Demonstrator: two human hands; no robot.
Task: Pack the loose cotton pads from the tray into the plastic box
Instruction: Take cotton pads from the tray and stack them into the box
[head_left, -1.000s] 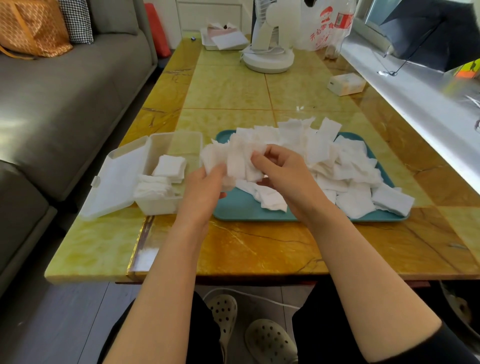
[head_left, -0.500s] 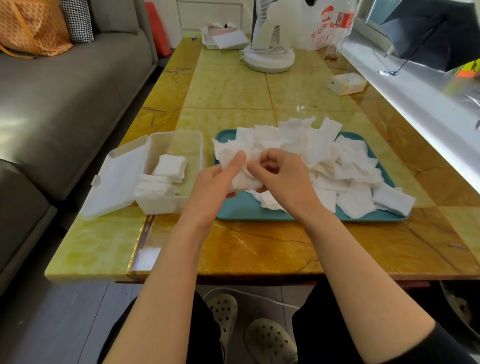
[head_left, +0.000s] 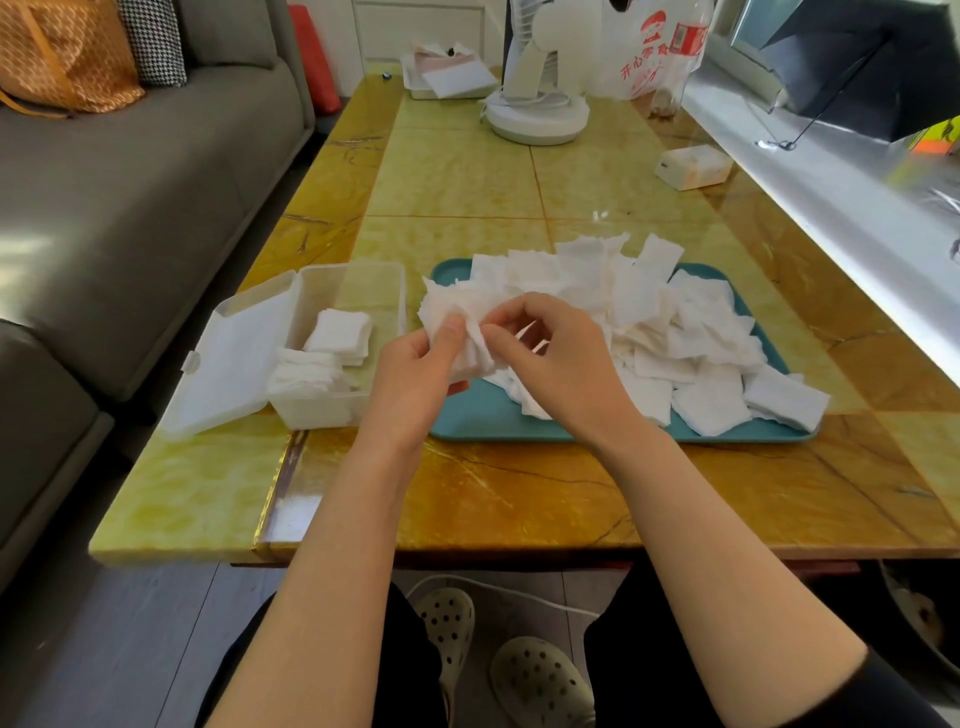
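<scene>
Here, in the head view, the left hand (head_left: 415, 374) is gripping a small bunch of pads (head_left: 452, 312), its thumb pressing down on top and its fingers curling underneath. The right hand (head_left: 561, 358) is pinching the bunch's right edge between thumb and forefinger, with its other fingers curling loosely behind. The bunch is hovering over the left end of the teal tray (head_left: 483, 415); its sheets are fanning out unevenly, white, thin and soft, with slightly ragged edges.

The loose cotton pads (head_left: 675, 332) are lying in a jumbled heap across most of the tray, square pieces overlapping at all angles, some sticking up at the far side and a few reaching over the right rim.

The plastic box (head_left: 353, 270) is sitting just left of the tray on the yellow table (head_left: 467, 176), translucent, with its lid (head_left: 228, 364) lying open to the left. Inside, the packed pads (head_left: 340, 335) are resting in two small stacks toward the near end.
</scene>
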